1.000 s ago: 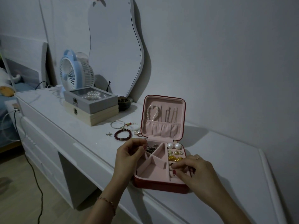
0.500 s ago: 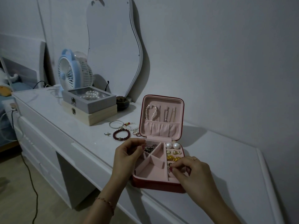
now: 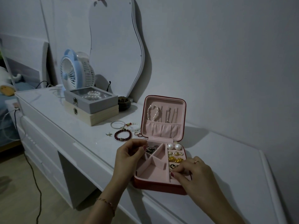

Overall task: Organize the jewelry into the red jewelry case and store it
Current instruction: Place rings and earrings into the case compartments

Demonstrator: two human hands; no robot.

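On the left, loose pieces lie on the surface [image 3: 77, 126]: a silver bangle [image 3: 117, 124], a white bead bracelet [image 3: 135, 126] and a dark red bead bracelet [image 3: 123, 135], just beside the case. A careless sweep could likely knock them off the edge. The left hand [image 3: 129, 156], fingers curled, seems to pinch something small over the rear-left compartment; what it is cannot be told. The red jewelry case [image 3: 159, 164] sits open at the surface's front edge, pink-lined, pearls hung in its upright lid. Pressing there might tip it floorward. The right hand [image 3: 192, 172] pinches a tiny piece at the earring slots, easily dropped.
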